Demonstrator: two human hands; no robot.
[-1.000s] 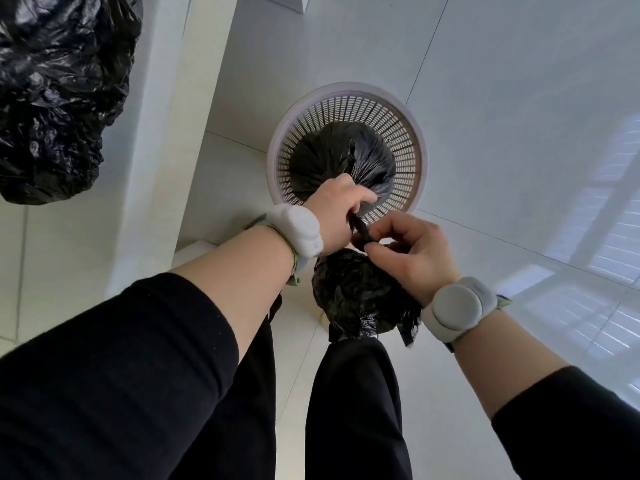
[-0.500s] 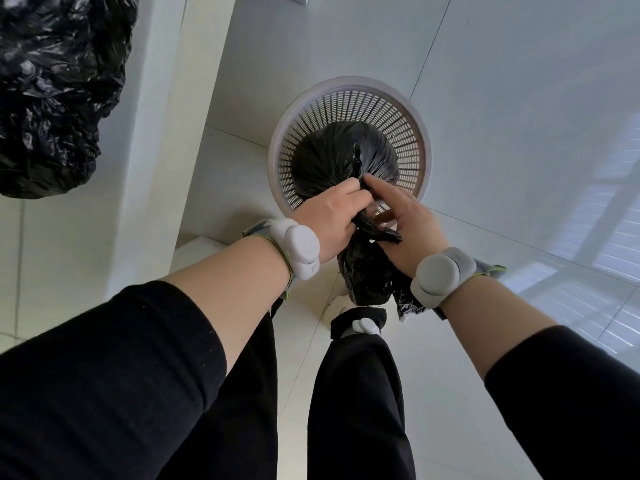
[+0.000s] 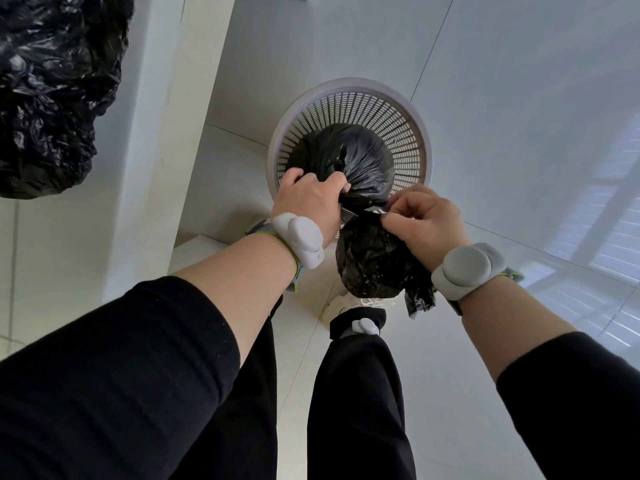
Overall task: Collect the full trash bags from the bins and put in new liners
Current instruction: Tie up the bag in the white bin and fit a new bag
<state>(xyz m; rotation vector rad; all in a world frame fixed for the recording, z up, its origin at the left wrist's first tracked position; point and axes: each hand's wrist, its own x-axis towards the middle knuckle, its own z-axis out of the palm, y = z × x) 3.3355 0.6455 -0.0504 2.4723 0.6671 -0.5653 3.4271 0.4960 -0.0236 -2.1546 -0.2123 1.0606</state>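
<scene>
Above the bin [image 3: 349,95], bag's gathered neck [image 3: 360,199] within left hand [image 3: 311,202] grip.

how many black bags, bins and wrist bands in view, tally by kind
black bags: 3, one in the bin, one held above the shoe, one large at upper left
bins: 1, white slotted bin
grey wrist bands: 2, left, right
total: 6

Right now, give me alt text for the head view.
Both hands, left and right, grip the twisted neck of a black trash bag sitting in a white slatted bin. A smaller black bundle hangs below them, above the tiled floor.
</scene>
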